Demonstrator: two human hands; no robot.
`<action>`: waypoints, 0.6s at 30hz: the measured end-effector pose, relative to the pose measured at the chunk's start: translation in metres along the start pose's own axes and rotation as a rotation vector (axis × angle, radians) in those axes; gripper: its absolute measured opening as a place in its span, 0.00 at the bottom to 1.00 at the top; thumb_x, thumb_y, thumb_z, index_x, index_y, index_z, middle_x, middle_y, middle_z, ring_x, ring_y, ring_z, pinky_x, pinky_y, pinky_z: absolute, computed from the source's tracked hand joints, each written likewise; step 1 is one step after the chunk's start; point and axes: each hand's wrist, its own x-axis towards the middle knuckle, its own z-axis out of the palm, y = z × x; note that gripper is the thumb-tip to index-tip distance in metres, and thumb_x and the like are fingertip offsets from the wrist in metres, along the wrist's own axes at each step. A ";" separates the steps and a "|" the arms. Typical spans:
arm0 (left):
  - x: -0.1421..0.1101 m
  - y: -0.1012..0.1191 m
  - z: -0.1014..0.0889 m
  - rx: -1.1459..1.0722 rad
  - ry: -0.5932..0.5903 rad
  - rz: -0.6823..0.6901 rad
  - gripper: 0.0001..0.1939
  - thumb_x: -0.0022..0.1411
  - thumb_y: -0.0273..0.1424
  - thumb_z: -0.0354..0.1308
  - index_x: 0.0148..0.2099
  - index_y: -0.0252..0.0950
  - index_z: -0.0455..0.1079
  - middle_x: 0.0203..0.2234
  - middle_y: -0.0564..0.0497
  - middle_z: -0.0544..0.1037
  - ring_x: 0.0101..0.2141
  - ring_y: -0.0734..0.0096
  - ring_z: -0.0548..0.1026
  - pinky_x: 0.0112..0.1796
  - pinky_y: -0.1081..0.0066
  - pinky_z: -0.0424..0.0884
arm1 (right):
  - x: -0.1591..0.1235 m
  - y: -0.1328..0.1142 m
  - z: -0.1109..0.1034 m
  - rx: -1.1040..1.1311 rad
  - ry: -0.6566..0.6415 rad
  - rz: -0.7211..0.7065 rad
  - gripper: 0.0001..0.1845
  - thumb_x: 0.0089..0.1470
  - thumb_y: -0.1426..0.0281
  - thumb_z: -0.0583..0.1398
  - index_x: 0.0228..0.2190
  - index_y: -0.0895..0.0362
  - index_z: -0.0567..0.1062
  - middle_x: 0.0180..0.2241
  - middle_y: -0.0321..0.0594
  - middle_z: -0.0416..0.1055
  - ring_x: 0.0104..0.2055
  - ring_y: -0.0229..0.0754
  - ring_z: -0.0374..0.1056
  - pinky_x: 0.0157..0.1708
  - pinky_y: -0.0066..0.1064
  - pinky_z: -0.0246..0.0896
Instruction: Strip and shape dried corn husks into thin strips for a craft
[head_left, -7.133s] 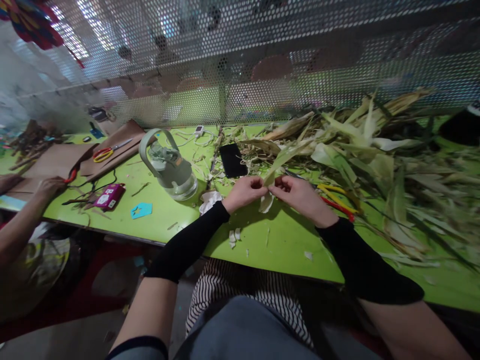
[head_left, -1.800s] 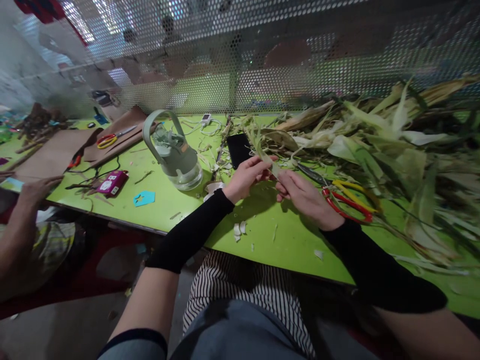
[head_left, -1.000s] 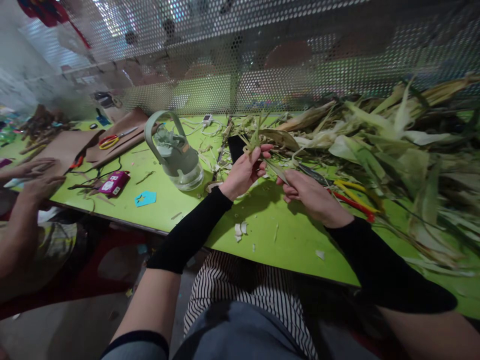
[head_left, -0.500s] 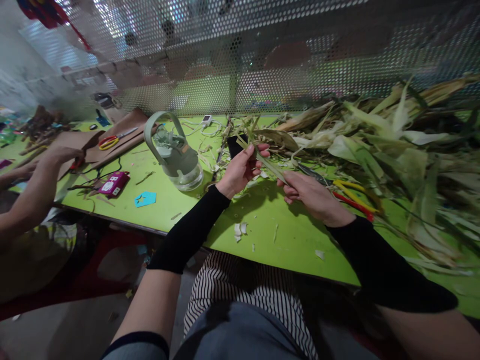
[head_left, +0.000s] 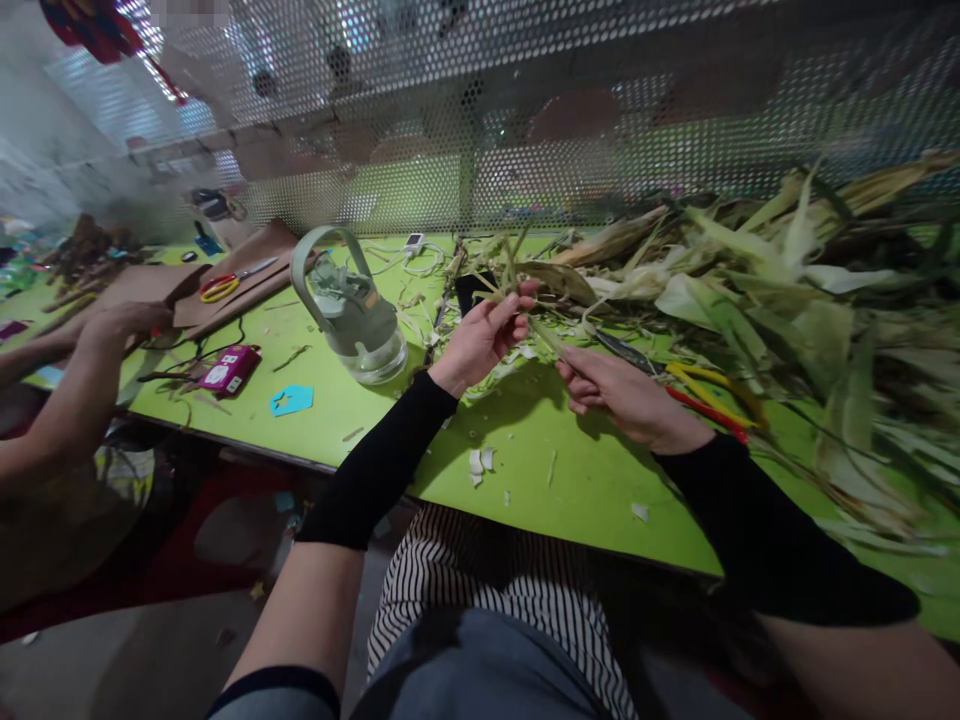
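Observation:
A bundle of pale green corn husk strips (head_left: 546, 335) runs between my two hands above the green table. My left hand (head_left: 484, 342) pinches its upper part, where several strips stick up and fan out past the fingertips. My right hand (head_left: 611, 390) is closed round the lower end of the same strips, a little nearer to me and to the right. Behind the left hand a dark flat object (head_left: 471, 290) is partly hidden. Just beyond the right hand lie dark-bladed shears or pliers (head_left: 626, 350) and a tool with red and yellow handles (head_left: 712, 392).
A large heap of corn husks (head_left: 795, 270) covers the right side. Left of my hands stands a green water bottle (head_left: 367, 335). Further left are a magenta box (head_left: 229, 370), a blue paper tag (head_left: 291, 400), scissors (head_left: 220, 288) and another person's arms (head_left: 94, 365). A perforated metal screen (head_left: 420, 150) borders the back.
My left fingers have shifted slightly on the husk strips, and the strips between my hands have turned a little. The other person's hand has moved slightly.

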 end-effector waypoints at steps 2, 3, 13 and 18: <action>0.000 0.001 0.001 -0.010 0.020 -0.007 0.18 0.68 0.18 0.53 0.55 0.35 0.74 0.30 0.53 0.76 0.25 0.85 0.69 0.28 0.84 0.69 | 0.000 0.000 0.001 -0.013 -0.009 0.000 0.26 0.54 0.42 0.61 0.24 0.51 0.67 0.18 0.26 0.45 0.20 0.35 0.42 0.18 0.30 0.51; 0.000 0.001 0.001 -0.009 0.026 -0.006 0.19 0.67 0.17 0.53 0.55 0.35 0.75 0.30 0.54 0.76 0.26 0.85 0.70 0.29 0.84 0.70 | 0.000 0.000 0.001 -0.021 -0.008 -0.002 0.26 0.54 0.42 0.61 0.24 0.51 0.67 0.18 0.27 0.45 0.19 0.35 0.42 0.18 0.30 0.51; -0.001 0.004 -0.007 0.161 -0.062 0.004 0.10 0.68 0.27 0.56 0.44 0.37 0.79 0.38 0.49 0.80 0.25 0.85 0.69 0.20 0.85 0.59 | 0.000 0.008 0.008 -0.256 0.091 -0.177 0.27 0.58 0.40 0.55 0.27 0.52 0.67 0.22 0.32 0.58 0.23 0.37 0.55 0.21 0.31 0.56; 0.002 0.004 -0.007 0.094 -0.092 0.030 0.11 0.69 0.25 0.54 0.42 0.32 0.78 0.29 0.52 0.73 0.21 0.87 0.63 0.17 0.86 0.55 | 0.006 0.013 0.005 -0.317 0.108 -0.176 0.29 0.58 0.39 0.53 0.28 0.52 0.68 0.22 0.32 0.59 0.23 0.37 0.57 0.22 0.32 0.57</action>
